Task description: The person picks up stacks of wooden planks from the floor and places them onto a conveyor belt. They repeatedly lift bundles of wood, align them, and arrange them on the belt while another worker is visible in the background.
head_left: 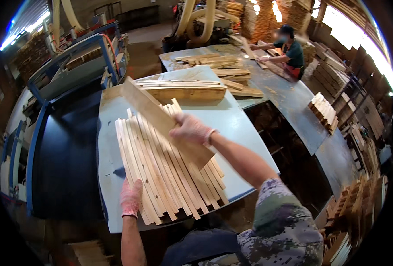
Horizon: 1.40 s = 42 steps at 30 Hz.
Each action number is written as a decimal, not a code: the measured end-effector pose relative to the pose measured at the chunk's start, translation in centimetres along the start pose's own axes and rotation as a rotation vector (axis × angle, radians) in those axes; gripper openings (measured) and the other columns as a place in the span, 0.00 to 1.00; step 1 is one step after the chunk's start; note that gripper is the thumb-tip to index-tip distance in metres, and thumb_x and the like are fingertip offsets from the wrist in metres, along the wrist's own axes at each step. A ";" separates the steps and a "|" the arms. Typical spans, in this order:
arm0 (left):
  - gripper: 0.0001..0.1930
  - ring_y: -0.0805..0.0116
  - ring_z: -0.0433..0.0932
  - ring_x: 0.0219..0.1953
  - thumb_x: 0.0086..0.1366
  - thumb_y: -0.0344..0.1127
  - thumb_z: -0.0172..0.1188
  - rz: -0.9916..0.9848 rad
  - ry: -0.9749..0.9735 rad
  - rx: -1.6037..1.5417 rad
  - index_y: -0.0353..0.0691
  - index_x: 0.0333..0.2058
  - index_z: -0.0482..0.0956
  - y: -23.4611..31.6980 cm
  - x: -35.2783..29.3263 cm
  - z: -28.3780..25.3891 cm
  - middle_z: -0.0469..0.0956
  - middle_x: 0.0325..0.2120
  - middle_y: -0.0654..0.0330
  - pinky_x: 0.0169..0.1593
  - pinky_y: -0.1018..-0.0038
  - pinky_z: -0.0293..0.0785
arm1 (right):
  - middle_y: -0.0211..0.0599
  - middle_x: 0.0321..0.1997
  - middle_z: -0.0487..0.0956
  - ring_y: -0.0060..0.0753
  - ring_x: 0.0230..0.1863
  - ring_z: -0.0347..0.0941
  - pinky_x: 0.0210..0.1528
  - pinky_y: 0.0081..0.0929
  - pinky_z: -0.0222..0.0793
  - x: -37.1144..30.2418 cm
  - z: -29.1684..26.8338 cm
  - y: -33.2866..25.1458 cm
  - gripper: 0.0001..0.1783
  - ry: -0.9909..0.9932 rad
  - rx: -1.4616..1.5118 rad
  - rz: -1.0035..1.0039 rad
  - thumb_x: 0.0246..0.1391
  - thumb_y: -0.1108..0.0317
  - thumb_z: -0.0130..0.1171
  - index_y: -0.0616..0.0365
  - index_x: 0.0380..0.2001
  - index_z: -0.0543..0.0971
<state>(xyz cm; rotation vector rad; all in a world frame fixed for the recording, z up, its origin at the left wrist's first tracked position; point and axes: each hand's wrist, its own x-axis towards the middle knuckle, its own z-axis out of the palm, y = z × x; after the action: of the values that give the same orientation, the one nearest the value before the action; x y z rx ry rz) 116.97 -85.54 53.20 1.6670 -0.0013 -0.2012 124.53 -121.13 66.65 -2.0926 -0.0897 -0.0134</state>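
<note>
My right hand [192, 129], in a pale pinkish knit glove, is closed around a wide flat wooden board [154, 111]. The board is tilted and slants from the upper left to the lower right above a row of wooden strips [161, 173]. These long narrow strips lie side by side on a light blue tabletop [245, 146], their near ends uneven. At the near left of the row, my left hand [131, 198], gloved alike, rests against the outermost strip with its fingers stretched along it. Part of the row is hidden beneath the board.
Beyond the row lies a stack of boards [183, 94]. To the left stands a blue-framed machine with a dark bed [68, 164]. A co-worker [289, 51] handles boards at a far right table, where a strip bundle [323, 111] lies. A dark gap [289, 155] separates the tables.
</note>
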 end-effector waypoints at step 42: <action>0.47 0.43 0.78 0.61 0.63 0.55 0.72 0.062 -0.012 0.279 0.31 0.71 0.64 1.2 2.5 -9.4 0.80 0.56 0.38 0.67 0.59 0.72 | 0.41 0.45 0.88 0.30 0.45 0.83 0.51 0.32 0.79 -5.6 8.3 5.2 0.27 0.017 0.045 0.423 0.63 0.55 0.67 0.69 0.55 0.81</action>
<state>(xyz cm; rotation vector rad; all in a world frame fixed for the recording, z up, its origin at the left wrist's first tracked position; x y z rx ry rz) 120.79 -76.68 54.95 1.9412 -0.0938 -0.1690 119.07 -116.88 57.77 -2.0285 0.3602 0.2246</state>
